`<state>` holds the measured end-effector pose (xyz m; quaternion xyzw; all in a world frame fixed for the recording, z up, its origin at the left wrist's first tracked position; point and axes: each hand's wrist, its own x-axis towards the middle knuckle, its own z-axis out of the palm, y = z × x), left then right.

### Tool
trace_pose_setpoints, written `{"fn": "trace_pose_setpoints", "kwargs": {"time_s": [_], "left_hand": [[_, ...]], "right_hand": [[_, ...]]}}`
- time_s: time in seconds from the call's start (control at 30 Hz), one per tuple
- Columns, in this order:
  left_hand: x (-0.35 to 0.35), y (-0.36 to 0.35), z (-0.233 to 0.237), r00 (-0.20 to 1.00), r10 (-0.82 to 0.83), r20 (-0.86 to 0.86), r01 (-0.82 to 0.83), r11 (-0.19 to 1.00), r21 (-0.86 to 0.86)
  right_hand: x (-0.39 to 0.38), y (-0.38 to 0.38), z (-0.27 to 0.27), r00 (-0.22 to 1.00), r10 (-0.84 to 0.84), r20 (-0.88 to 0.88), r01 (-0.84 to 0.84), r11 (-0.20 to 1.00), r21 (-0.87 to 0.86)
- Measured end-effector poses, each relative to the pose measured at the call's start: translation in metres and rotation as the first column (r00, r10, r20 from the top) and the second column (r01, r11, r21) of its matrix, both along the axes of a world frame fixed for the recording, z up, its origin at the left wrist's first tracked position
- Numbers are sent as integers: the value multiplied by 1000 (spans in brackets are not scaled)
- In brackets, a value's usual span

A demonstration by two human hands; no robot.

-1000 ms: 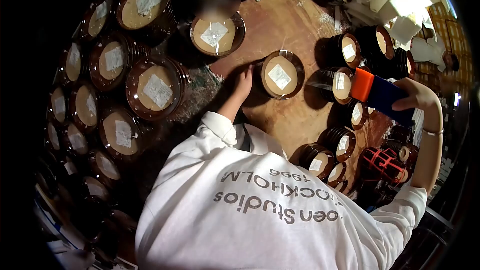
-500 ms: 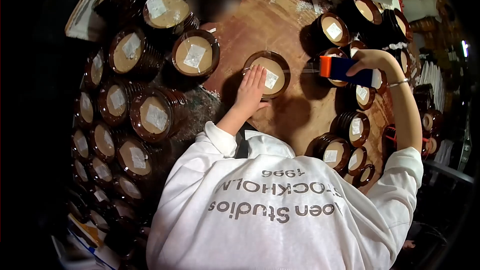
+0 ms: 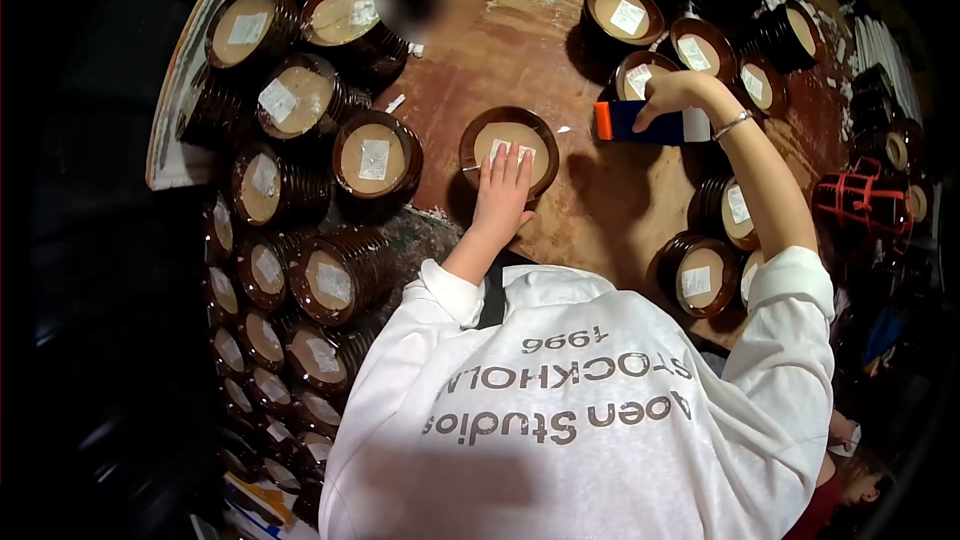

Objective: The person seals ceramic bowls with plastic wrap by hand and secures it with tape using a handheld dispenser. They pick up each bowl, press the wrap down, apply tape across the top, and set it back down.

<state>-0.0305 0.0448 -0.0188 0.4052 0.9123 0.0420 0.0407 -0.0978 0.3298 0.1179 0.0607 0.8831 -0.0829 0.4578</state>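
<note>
A brown glazed bowl [image 3: 535,172] with a beige inside sits in front of me on the wooden table. My left hand [image 3: 500,208] lies on it, fingers stretched flat over the white paper label [image 3: 512,148] in its middle. Out to the right, my right hand [image 3: 682,92] grips a dark blue tape dispenser [image 3: 652,128] with an orange end pointing toward the bowl. The dispenser overlaps the near rim of a labelled bowl stack [image 3: 640,70] in this view. A small white scrap [image 3: 563,129] shows between bowl and dispenser.
Stacks of similar labelled bowls crowd the left, such as one close stack [image 3: 372,160]. More stand at the right, including a near stack [image 3: 700,280] by my forearm. Bowls bound with red straps [image 3: 862,198] are farther right. Another person [image 3: 858,485] is at the lower right.
The right hand has drawn nearer the bowl with the dispenser; the clear strip stretched between them no longer shows. My left fingers have slid onto the label. The whole view has shifted.
</note>
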Motion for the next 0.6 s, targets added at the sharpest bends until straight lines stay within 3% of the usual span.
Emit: {"fn": "trace_pose_setpoints", "kwargs": {"time_s": [0.07,0.13,0.27,0.43,0.6], "left_hand": [[7,1,-2,1000,1,14,-1,1000,5],[8,8,-3,998,42,-45,-36,991,130],[8,22,-2,985,152,-85,-149,988,41],[3,23,-16,986,139,-95,-131,988,82],[-13,11,-19,995,83,-49,-73,982,177]], "right_hand": [[1,-1,-2,1000,17,2,-18,1000,15],[4,-2,-3,998,37,-43,-36,999,33],[11,-11,13,1000,-3,-13,4,1000,13],[18,-11,0,1000,-1,-7,1,1000,15],[29,-9,-1,992,-122,21,123,990,-62]]}}
